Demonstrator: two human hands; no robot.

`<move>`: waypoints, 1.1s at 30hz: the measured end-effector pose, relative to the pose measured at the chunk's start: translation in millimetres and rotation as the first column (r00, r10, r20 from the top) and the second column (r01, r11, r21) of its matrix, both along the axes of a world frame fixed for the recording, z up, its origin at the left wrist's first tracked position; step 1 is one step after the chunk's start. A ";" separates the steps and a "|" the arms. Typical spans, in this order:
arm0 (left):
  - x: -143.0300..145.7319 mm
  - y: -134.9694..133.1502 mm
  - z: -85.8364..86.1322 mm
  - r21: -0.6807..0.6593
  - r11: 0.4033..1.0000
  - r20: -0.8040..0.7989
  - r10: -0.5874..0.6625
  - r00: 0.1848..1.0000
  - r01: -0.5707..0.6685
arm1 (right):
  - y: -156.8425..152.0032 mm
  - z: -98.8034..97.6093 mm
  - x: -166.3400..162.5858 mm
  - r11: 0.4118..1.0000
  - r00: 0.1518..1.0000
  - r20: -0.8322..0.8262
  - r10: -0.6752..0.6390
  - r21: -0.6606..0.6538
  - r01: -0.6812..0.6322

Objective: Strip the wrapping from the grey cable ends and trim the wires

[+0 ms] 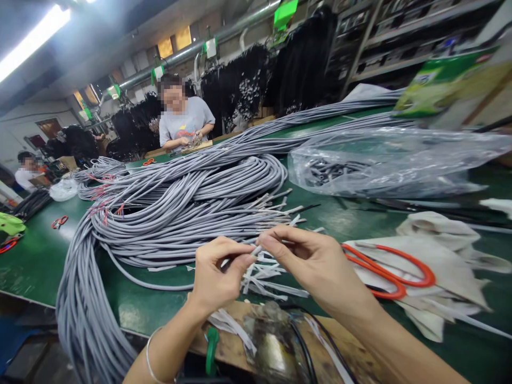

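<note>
My left hand [218, 274] and my right hand [310, 261] meet at the near edge of a green table [36, 261]. Both pinch the end of one grey cable [256, 249] between thumb and fingertips, the hands almost touching. Behind them lies a big bundle of grey cables [180, 208] with stripped ends pointing right. Pale strips of cut sheath [264, 280] lie scattered under my hands. Red-handled scissors [390, 272] rest just to the right of my right hand, on white cloth [440, 261].
A clear plastic bag [384, 160] of dark parts lies at the back right. A wooden board [240, 341] with a small tool sits at the near edge. A person in a grey shirt [184, 125] works across the table; another person [26, 173] sits far left. More scissors [59, 221] lie left.
</note>
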State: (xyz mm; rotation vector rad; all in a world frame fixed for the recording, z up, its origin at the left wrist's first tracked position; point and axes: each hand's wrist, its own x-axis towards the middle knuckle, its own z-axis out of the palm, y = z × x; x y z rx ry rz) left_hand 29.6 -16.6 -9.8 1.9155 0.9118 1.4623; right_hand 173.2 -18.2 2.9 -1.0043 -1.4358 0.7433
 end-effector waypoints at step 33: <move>3.5 -4.3 5.3 0.047 0.989 0.013 0.142 0.990 -0.143 | -19.2 -16.0 -21.6 0.823 0.859 0.306 -0.411 0.530 0.204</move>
